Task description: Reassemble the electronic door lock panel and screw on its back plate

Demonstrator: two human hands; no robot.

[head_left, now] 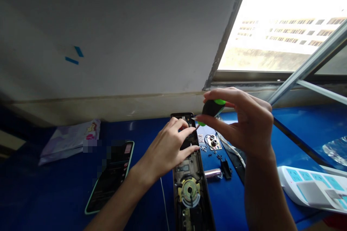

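A long dark opened device casing (187,166) lies lengthwise on the blue table, with a round speaker-like part (190,189) in its lower half. My left hand (169,146) is over the casing's upper half, steadying it; thumb and forefinger reach its right edge, apart from each other. In my right hand (241,122), fingers and thumb are wrapped round the black and green handle of a screwdriver (213,110). Its shaft slants down left to my left forefinger. The tip, and what lies beneath my left palm, are hidden.
Right of the casing lie a small circuit board (214,142), loose screws (203,148), a black plastic piece (225,169) and a pinkish wrapped cylinder (213,174). A white power strip (311,187) sits far right. Left are a phone (111,177) and a packet (72,139).
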